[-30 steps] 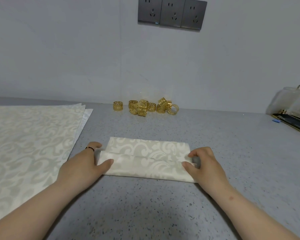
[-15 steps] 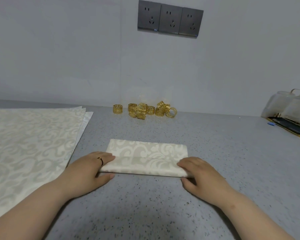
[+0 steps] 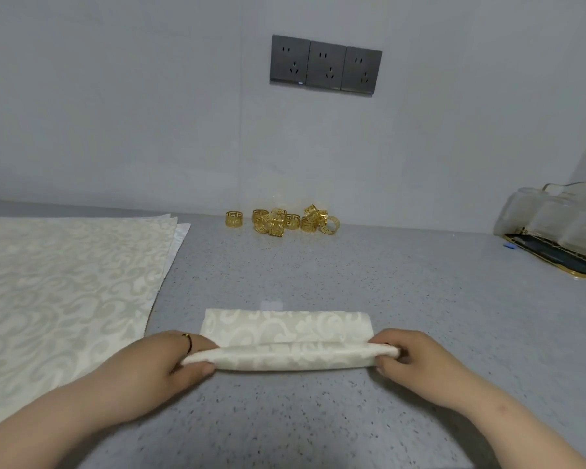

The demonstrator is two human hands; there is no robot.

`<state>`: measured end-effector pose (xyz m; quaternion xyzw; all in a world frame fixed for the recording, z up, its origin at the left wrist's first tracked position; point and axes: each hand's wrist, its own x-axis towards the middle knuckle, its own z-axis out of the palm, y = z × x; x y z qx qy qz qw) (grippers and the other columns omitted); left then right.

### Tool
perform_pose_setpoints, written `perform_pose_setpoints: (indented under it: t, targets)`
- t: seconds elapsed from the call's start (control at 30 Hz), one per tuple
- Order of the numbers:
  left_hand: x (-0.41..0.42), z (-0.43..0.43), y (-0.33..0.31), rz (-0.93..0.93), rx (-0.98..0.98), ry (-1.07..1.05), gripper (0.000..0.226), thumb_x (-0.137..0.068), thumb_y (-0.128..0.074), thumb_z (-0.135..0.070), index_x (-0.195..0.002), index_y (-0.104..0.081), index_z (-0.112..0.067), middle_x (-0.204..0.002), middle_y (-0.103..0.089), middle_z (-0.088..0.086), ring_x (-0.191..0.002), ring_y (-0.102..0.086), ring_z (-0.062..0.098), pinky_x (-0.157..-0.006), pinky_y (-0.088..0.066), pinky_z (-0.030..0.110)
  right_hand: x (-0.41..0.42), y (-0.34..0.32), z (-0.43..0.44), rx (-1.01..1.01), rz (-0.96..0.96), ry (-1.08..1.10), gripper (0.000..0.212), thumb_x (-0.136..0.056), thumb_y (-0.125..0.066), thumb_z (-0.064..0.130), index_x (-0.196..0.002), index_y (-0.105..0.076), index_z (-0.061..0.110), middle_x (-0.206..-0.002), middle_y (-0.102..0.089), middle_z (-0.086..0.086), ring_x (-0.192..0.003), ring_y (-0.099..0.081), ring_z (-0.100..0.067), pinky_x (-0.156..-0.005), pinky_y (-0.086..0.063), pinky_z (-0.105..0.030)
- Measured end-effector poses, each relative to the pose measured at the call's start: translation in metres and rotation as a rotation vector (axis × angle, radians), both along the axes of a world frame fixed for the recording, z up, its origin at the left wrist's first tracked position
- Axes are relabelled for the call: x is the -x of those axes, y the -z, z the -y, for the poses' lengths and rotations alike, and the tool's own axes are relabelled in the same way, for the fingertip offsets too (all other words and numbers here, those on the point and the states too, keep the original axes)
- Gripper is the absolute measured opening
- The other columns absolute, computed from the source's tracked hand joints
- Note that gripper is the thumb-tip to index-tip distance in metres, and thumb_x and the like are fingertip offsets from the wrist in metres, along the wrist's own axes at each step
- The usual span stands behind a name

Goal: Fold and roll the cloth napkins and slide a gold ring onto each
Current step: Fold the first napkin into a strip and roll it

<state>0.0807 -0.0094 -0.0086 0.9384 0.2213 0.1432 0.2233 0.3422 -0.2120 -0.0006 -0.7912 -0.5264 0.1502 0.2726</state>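
Note:
A folded cream damask napkin (image 3: pixel 286 328) lies on the grey speckled counter in front of me, its near edge rolled into a tube. My left hand (image 3: pixel 159 360) grips the roll's left end, thumb underneath and fingers over the top. My right hand (image 3: pixel 410 357) pinches the right end the same way. Several gold openwork rings (image 3: pixel 281 222) sit in a loose cluster by the back wall, well beyond the napkin.
A stack of flat cream napkins (image 3: pixel 61 292) covers the counter's left side. At the far right stands a gold-rimmed tray (image 3: pixel 555 258) with clear glass jars. Three dark wall sockets (image 3: pixel 325 66) are above the rings.
The near edge of the folded napkin has been turned up and rolled away from me into a tube. Both hands moved from lying on the ends to gripping the roll.

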Motion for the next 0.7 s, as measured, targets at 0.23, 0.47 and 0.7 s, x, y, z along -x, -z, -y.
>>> perform_pose_setpoints:
  t: [0.23,0.47,0.7]
  targets:
    - [-0.013,-0.007,-0.001,0.137,0.218,-0.158,0.016,-0.086,-0.060,-0.024,-0.080,-0.061,-0.039,-0.080,-0.067,-0.015,-0.081,-0.060,0.002,-0.068,-0.039,0.009,0.003,0.001,-0.005,-0.080,-0.184,0.170,0.008,-0.091,-0.053,0.021,-0.094,-0.057,0.027,-0.092,-0.058,0.012,-0.080,-0.053,0.000,-0.064,-0.038,-0.009]
    - [-0.043,-0.007,0.003,0.140,0.051,-0.399,0.027,-0.090,-0.052,-0.034,-0.115,-0.055,-0.023,-0.097,-0.054,-0.004,-0.088,-0.051,0.013,-0.067,-0.035,0.020,0.005,0.013,-0.028,-0.091,0.051,0.350,0.029,-0.091,-0.051,0.028,-0.118,-0.051,0.017,-0.107,-0.051,0.004,-0.091,-0.048,-0.010,-0.076,-0.035,-0.020]
    - [-0.045,-0.006,0.008,0.184,-0.521,-0.090,0.029,-0.073,-0.046,-0.017,-0.085,-0.072,-0.020,-0.086,-0.068,-0.006,-0.076,-0.059,0.008,-0.057,-0.043,0.018,0.006,0.018,-0.026,-0.314,0.572,0.129,0.013,-0.084,-0.053,0.016,-0.083,-0.065,0.013,-0.091,-0.061,0.001,-0.077,-0.058,-0.015,-0.063,-0.035,-0.011]
